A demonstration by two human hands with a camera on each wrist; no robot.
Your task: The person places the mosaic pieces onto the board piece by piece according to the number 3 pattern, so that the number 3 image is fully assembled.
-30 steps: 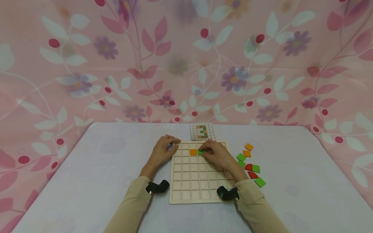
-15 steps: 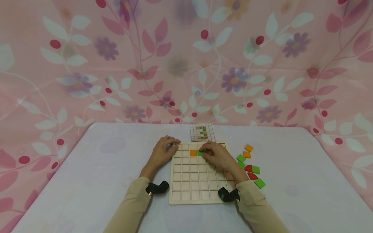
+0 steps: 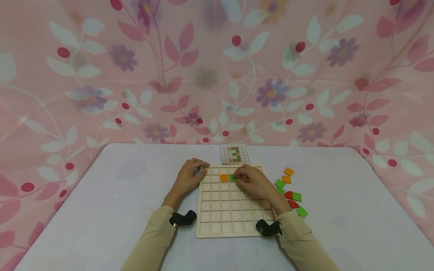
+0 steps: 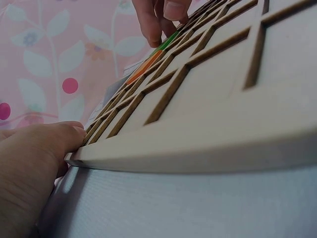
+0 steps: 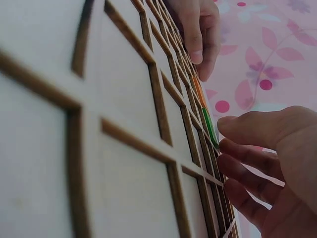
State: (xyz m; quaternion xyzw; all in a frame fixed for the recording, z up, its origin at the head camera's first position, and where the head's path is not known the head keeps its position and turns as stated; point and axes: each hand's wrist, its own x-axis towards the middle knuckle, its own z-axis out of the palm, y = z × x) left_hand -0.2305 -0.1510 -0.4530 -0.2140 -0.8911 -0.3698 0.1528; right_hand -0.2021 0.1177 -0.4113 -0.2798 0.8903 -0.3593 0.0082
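A square wooden grid board (image 3: pixel 226 216) lies flat on the table. My left hand (image 3: pixel 188 176) holds its far left corner, with the thumb at the left edge and a finger along the far edge. An orange square tile (image 3: pixel 224 178) sits in a cell of the second row, and a green square tile (image 3: pixel 231 177) lies in the cell to its right. My right hand (image 3: pixel 253 183) is over the board, a fingertip touching the green tile; the thumb stands apart from it in the right wrist view. Part of the green tile is hidden behind the fingers.
Behind the board lies a printed pattern card (image 3: pixel 234 154) with a coloured grid. Loose tiles lie right of the board: orange squares (image 3: pixel 288 171), several green squares (image 3: pixel 296 197) and red quarter-round pieces (image 3: pixel 293 204). A pink floral cloth (image 3: pixel 203 75) hangs behind the table.
My right fingertips have shifted very slightly to the right on the green tile, uncovering a bit more of it. The left hand has stayed at the board's corner.
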